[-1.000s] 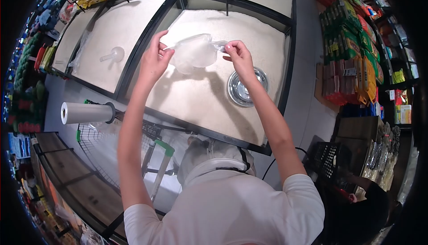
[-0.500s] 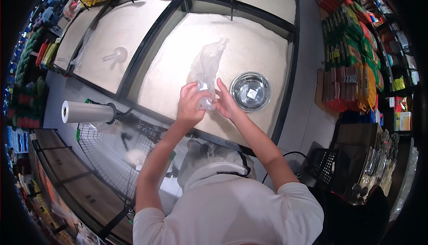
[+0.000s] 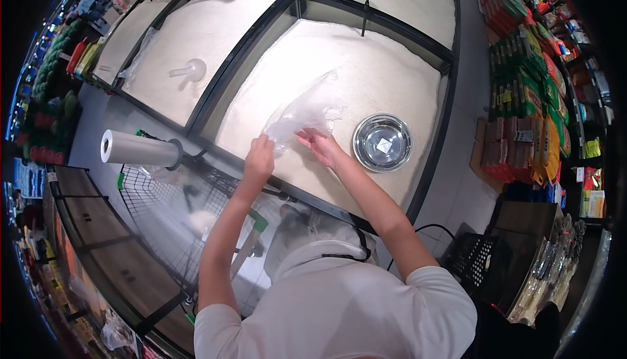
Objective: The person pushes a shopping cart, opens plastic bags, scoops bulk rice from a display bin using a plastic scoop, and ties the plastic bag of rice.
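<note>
Stocked shelves (image 3: pixel 519 97) stand right of the metal bowl (image 3: pixel 397 155), which sits on pale grain (image 3: pixel 398 75). Left of the bowl, over the grain, is a clear plastic bag (image 3: pixel 304 112); I'd judge it feather-light, limp and slippery, best held by its rim. The left hand (image 3: pixel 260 158) pinches its near edge; the right hand (image 3: pixel 320 147) curls loosely against it, though whether it grips, I can't tell. Glare obscures where the bag's mouth lies.

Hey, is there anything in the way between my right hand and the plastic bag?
Nothing visible: your right hand is right at the plastic bag, with no object between them. The shiny round bowl sits off to the right, clear of that gap.
</note>
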Available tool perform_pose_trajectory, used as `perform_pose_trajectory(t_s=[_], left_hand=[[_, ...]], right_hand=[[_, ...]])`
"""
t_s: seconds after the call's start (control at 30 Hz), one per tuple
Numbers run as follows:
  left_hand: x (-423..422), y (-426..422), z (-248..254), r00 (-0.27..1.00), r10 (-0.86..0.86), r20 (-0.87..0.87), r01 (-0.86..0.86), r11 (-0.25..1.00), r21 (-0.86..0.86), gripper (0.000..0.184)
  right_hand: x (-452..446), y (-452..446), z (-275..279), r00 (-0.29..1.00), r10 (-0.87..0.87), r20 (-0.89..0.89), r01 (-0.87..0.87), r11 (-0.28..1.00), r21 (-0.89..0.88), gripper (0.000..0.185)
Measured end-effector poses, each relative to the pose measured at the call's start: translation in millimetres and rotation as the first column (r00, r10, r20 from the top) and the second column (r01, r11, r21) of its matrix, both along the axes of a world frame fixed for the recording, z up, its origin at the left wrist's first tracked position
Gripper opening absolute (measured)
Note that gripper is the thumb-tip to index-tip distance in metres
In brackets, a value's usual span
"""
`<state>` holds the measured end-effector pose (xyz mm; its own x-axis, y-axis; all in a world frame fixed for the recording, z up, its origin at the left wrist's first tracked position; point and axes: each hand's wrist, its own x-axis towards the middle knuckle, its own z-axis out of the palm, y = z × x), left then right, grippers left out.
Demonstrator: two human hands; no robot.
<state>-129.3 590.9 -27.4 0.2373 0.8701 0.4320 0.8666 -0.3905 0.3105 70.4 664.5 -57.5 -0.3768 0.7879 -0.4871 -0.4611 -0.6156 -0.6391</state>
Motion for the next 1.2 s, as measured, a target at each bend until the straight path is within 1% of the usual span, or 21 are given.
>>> perform_pose_trajectory(t_s=[0.07,0.1,0.2,0.3,0.33,0.4,0.43,0.47,0.53,0.57,0.6,0.67,0.73,0.8,0.83,0.9,0.97,1.0,1.07,1.13,1.2], left_hand=[[-26.8,17.1,-7.9,0.993,0.096,-0.07,-0.098,0.994,-0.037,0.017],[-40.3,25.0,-12.5,0.984,0.142,-0.105,-0.148,0.988,-0.053,0.018],[-85.3,46.6,-35.6,0.932,0.287,-0.22,-0.332,0.922,-0.199,0.023],[-127.2,59.0,-75.9,0.857,0.344,-0.384,-0.456,0.853,-0.254,0.036],[-123.8,60.9,-65.8,0.836,0.356,-0.419,-0.515,0.773,-0.37,0.042],[-122.4,65.8,-50.7,0.794,0.357,-0.492,-0.604,0.559,-0.569,0.055],[-130.8,69.7,-60.3,0.818,0.38,-0.432,-0.574,0.565,-0.592,0.059],[-130.4,71.9,-65.1,0.804,0.395,-0.444,-0.594,0.554,-0.583,0.055],[-125.2,68.8,-60.5,0.771,0.429,-0.471,-0.637,0.528,-0.562,0.047],[-122.7,63.4,-58.1,0.785,0.454,-0.422,-0.619,0.582,-0.527,0.045],[-120.8,56.9,-58.7,0.797,0.478,-0.369,-0.604,0.631,-0.487,0.042],[-113.0,38.3,-56.5,0.831,0.502,-0.238,-0.555,0.731,-0.397,0.037],[-103.4,7.1,-34.8,0.868,0.484,-0.11,-0.494,0.824,-0.278,0.035],[-94.7,-32.7,-7.2,0.872,0.486,-0.05,-0.486,0.853,-0.191,0.034],[-96.0,-53.6,3.8,0.857,0.512,-0.047,-0.512,0.84,-0.178,0.034],[-96.7,-100.6,26.5,0.822,0.569,-0.026,-0.564,0.806,-0.177,0.035],[-110.6,-152.7,30.8,0.755,0.653,-0.054,-0.648,0.731,-0.211,0.035],[-119.7,-179.7,30.1,0.712,0.698,-0.076,-0.694,0.683,-0.229,0.035],[-129.8,-232.9,35.9,0.595,0.798,-0.089,-0.789,0.56,-0.254,0.035],[-144.6,-287.4,27.2,0.472,0.862,-0.184,-0.875,0.432,-0.22,0.034],[-155.1,-342.4,18.3,0.385,0.886,-0.257,-0.922,0.363,-0.13,0.029]], right_hand=[[-7.6,-22.3,37.3,0.995,0.056,0.084,-0.062,0.995,0.074,0.055],[-5.6,-30.0,37.7,0.986,0.133,0.099,-0.14,0.988,0.072,0.066],[-2.3,-52.9,15.8,0.962,0.23,0.147,-0.243,0.967,0.081,0.062],[7.3,-74.0,2.0,0.943,0.263,0.204,-0.276,0.961,0.036,0.055],[12.4,-80.4,-2.5,0.934,0.275,0.228,-0.287,0.958,0.023,0.053],[22.3,-90.6,-11.1,0.919,0.267,0.292,-0.282,0.959,0.01,0.048],[27.1,-93.3,-15.4,0.903,0.267,0.337,-0.288,0.957,0.014,0.047],[30.6,-95.2,-20.0,0.885,0.267,0.382,-0.296,0.955,0.018,0.046],[32.7,-98.3,-8.0,0.835,0.138,0.533,-0.314,0.915,0.254,0.044],[34.7,-100.3,-1.1,0.804,0.063,0.591,-0.336,0.868,0.365,0.042],[33.1,-101.6,33.5,0.803,0.009,0.597,-0.369,0.792,0.485,0.04],[26.7,-104.6,145.7,0.806,-0.086,0.586,-0.439,0.577,0.688,0.034],[27.3,-114.2,223.7,0.889,-0.203,0.41,-0.356,0.259,0.898,0.026],[41.9,-122.1,285.0,0.943,-0.188,0.275,-0.301,-0.125,0.945,0.023],[36.1,-130.4,303.5,0.983,-0.178,0.052,-0.093,-0.23,0.969,0.023],[28.8,-141.2,335.0,0.96,-0.15,-0.235,0.164,-0.38,0.91,0.024],[26.8,-141.4,353.8,0.954,-0.121,-0.275,0.18,-0.504,0.845,0.03],[31.0,-139.1,359.4,0.964,-0.095,-0.247,0.152,-0.567,0.81,0.037],[22.0,-140.4,365.6,0.969,-0.04,-0.245,0.167,-0.622,0.765,0.041],[1.3,-148.7,368.8,0.956,0.012,-0.293,0.239,-0.607,0.758,0.038],[-19.5,-159.7,370.5,0.94,0.08,-0.333,0.317,-0.571,0.757,0.038]])
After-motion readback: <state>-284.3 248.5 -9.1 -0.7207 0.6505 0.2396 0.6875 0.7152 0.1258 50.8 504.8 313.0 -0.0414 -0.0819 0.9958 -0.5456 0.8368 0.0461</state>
